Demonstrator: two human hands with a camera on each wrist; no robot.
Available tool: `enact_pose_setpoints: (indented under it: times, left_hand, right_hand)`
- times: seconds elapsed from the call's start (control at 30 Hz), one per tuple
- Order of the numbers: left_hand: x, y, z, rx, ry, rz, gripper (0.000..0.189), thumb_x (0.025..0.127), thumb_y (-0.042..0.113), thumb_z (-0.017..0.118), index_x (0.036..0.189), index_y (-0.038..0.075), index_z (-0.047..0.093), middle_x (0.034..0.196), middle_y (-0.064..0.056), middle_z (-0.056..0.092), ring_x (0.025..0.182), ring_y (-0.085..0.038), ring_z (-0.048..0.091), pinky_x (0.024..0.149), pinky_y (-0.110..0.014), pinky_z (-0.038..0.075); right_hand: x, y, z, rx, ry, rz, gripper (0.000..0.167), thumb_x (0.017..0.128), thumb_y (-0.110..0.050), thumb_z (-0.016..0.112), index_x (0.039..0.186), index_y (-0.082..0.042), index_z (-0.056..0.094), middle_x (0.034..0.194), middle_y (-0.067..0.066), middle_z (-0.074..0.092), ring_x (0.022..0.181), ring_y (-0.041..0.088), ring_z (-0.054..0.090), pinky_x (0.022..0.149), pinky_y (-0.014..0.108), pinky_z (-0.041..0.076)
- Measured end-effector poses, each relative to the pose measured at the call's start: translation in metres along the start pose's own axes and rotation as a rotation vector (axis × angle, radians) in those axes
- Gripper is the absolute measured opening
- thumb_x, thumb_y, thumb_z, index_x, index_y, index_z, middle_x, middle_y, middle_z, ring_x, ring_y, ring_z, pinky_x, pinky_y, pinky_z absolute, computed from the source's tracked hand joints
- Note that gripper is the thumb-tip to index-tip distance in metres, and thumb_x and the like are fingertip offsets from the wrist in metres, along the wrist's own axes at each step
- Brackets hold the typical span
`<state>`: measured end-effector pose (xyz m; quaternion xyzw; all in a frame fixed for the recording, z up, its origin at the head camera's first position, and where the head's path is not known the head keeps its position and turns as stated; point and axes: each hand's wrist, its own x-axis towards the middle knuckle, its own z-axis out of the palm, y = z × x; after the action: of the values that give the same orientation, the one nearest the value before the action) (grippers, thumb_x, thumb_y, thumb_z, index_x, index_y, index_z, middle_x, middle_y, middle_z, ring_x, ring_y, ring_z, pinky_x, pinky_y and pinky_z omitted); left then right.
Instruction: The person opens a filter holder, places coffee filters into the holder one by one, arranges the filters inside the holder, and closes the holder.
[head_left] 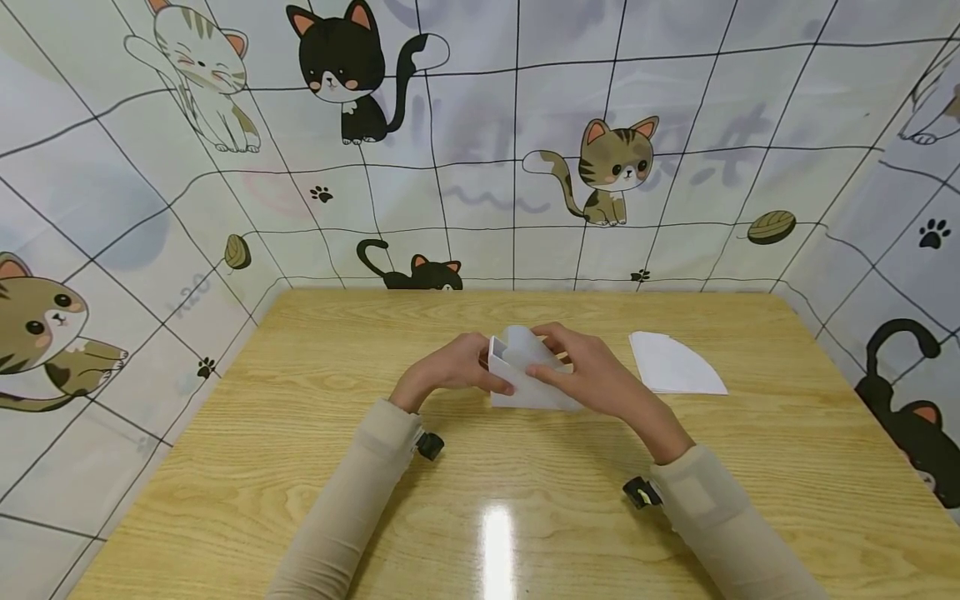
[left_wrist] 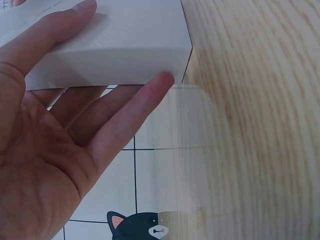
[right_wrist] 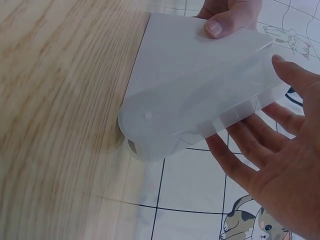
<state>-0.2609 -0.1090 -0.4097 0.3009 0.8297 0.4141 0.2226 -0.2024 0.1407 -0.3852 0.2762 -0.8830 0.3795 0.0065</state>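
In the middle of the table a white, flat-sided case [head_left: 525, 398] stands on its long edge, with a translucent plastic part [right_wrist: 200, 95] overlapping one side of it. This part has a rounded end with a small round spot near the table, and divided sections along its edge. My left hand [head_left: 468, 364] grips the case at its left end, thumb on the near face, fingers behind; the left wrist view shows its white edge wall [left_wrist: 110, 65]. My right hand [head_left: 588, 367] holds the translucent part between thumb on the near side and fingers along the far edge.
A flat white fan-shaped piece [head_left: 675, 365] lies on the wooden table [head_left: 360, 325] to the right of my right hand. Cat-printed cloth walls [head_left: 480, 192] rise behind the table and at both sides. Each sleeve carries a small black wrist camera [head_left: 430, 446].
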Motion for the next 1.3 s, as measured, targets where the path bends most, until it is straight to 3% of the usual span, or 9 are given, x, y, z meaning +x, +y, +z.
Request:
enact_pose_setpoints:
  times: [0.67,1.3]
  left_hand:
    - [-0.0014,0.0003,0.0004,0.000,0.011,-0.005,0.024,0.087,0.018,0.083,0.108,0.010,0.076,0.096,-0.004,0.079,0.079,-0.013,0.072,0.077,-0.048,0.060]
    - [-0.0014,0.0022,0.0009,0.004,0.007,-0.008,0.025,0.087,0.018,0.084,0.110,0.011,0.076,0.100,-0.004,0.079,0.082,-0.014,0.073,0.078,-0.048,0.061]
  right_hand:
    - [-0.0002,0.0001,-0.0035,0.002,0.017,0.008,0.050,0.100,-0.028,0.071,0.143,-0.007,0.055,0.120,0.013,0.072,0.111,0.029,0.069,0.091,0.048,0.059]
    - [-0.0024,0.0021,-0.0088,0.016,0.007,0.019,0.051,0.101,-0.033,0.068,0.145,-0.011,0.053,0.123,0.009,0.071,0.112,0.025,0.068,0.094,0.047,0.058]
